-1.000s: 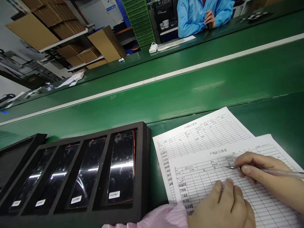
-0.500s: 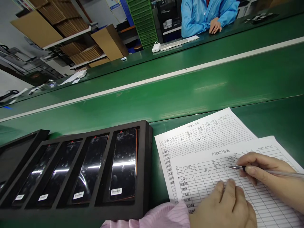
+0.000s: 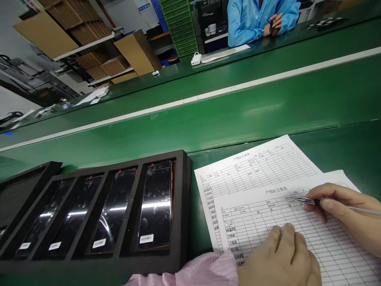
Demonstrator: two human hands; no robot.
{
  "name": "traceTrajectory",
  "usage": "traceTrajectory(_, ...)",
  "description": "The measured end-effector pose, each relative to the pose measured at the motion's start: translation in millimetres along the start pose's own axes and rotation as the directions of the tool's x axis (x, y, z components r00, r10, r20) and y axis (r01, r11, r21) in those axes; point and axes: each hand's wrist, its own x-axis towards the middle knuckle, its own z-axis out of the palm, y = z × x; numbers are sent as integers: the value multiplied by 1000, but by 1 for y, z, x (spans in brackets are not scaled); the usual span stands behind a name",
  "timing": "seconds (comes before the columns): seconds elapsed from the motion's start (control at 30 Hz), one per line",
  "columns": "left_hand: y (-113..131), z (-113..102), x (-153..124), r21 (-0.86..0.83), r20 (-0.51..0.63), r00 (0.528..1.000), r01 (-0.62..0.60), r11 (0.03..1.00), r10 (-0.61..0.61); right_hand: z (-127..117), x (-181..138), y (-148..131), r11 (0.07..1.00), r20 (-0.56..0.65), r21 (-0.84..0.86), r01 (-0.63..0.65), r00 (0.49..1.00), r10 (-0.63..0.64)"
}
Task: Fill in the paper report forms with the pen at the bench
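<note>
My right hand (image 3: 342, 204) grips a clear-barrelled pen (image 3: 355, 209) between thumb and fingers. Its metal tip is at the header rows of the front printed form (image 3: 258, 230); whether it touches the paper I cannot tell. My left hand (image 3: 282, 256) lies on the lower part of that same form, fingers resting on the sheet and holding nothing. Partly under it is a second printed form (image 3: 235, 172) with handwriting in its header and left column. Both sheets bear Chinese headings and grid tables.
To the left, a black foam tray (image 3: 186, 206) holds several dark phones (image 3: 154, 204) with white labels. Another black tray (image 3: 44, 174) sits beyond it. Across the green bench (image 3: 208, 123), a person in a blue coat (image 3: 247, 24) holds something pen-like. A white box (image 3: 196, 59) stands there.
My right hand and the pen have shifted slightly right and up the form. My left hand stays put. Across the bench, the other person's hand has risen with a pen-like object.
</note>
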Motion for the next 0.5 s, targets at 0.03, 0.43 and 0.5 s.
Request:
traceTrajectory(0.03,0,0,0,-1,4,1000,4,1000,-4,0,0,2,1000,-12,-11,6,1000,-6)
traceTrajectory(0.43,4,2,-7,-63,172,985,-17,998,27,0,5,-7,996,-77,-87,-23,997,16)
traceTrajectory(0.5,5,0,-4,-84,202,979,17,996,1,-1,8,-7,991,-149,-135,-6,989,-14)
